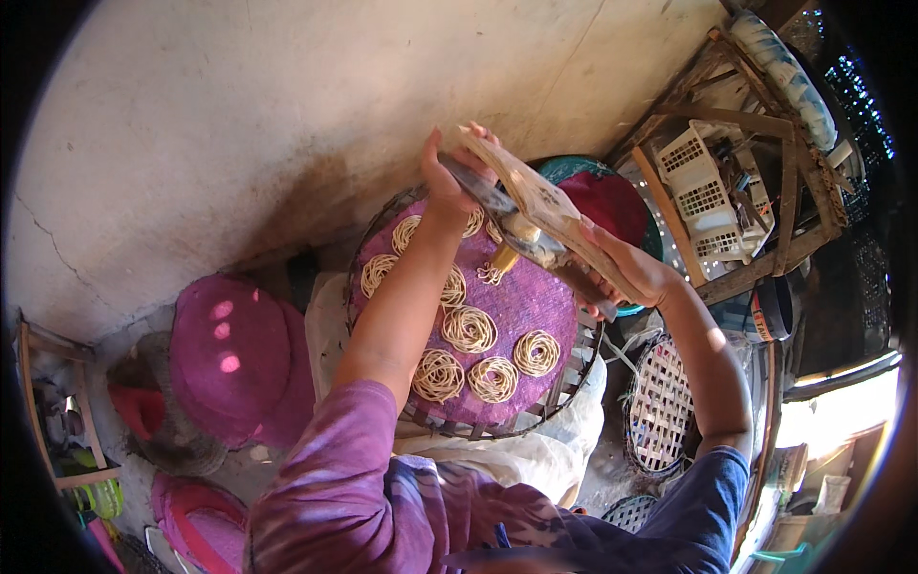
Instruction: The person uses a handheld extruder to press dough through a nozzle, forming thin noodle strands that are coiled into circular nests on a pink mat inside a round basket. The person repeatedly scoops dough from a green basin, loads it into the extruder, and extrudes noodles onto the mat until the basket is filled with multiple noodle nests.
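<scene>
My left hand (pixel 451 179) and my right hand (pixel 631 268) are closed round opposite ends of a wooden hand press (pixel 540 203), made of two long boards squeezed toward each other. I hold it aslant over a round purple mat (pixel 545 301). Below the boards a yellowish metal cylinder (pixel 504 256) points down, and thin dough strands (pixel 491 275) hang from it onto the mat. Pale dough (pixel 521 228) shows between the boards. Several coiled rounds of dough strands (pixel 469 329) lie on the mat, some partly hidden by my left forearm.
The mat rests on a round woven basket tray (pixel 574 383). Beyond my right hand is a green basin with dark red cloth (pixel 607 206). A wooden rack (pixel 755 124) holds a white plastic basket (pixel 703 182). Purple round mats (pixel 229 349) are stacked at left, beside the wall (pixel 239 124).
</scene>
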Available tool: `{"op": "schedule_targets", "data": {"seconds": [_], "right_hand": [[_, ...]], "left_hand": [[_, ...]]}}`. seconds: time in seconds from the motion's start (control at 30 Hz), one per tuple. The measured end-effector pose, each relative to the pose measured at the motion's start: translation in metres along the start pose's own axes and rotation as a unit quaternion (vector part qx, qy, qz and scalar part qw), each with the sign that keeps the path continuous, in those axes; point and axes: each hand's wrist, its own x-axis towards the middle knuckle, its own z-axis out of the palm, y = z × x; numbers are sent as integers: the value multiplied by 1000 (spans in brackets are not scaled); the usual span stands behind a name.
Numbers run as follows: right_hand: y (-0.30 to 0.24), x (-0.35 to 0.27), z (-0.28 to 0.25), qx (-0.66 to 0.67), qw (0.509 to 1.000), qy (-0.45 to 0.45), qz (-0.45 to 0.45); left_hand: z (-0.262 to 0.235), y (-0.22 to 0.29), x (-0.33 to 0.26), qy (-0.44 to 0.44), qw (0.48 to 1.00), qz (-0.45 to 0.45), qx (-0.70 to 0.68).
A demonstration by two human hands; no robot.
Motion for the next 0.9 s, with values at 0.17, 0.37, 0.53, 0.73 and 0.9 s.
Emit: {"op": "schedule_targets", "data": {"seconds": [0.17,0.37,0.53,0.73,0.9], "right_hand": [[-13,-11,15,17,999,-14,-41],[-21,-44,15,-26,996,71,-53],[-5,-26,19,-40,991,95,-86],[27,-29,17,-15,998,20,-56],[42,-18,16,151,986,31,-68]], "left_hand": [[32,23,0,-94,994,30,37],[50,3,-13,-31,999,31,32],[58,15,-3,-81,995,23,59],[34,2,-20,20,998,-3,52],[13,-12,-10,-42,999,0,-12]]}}
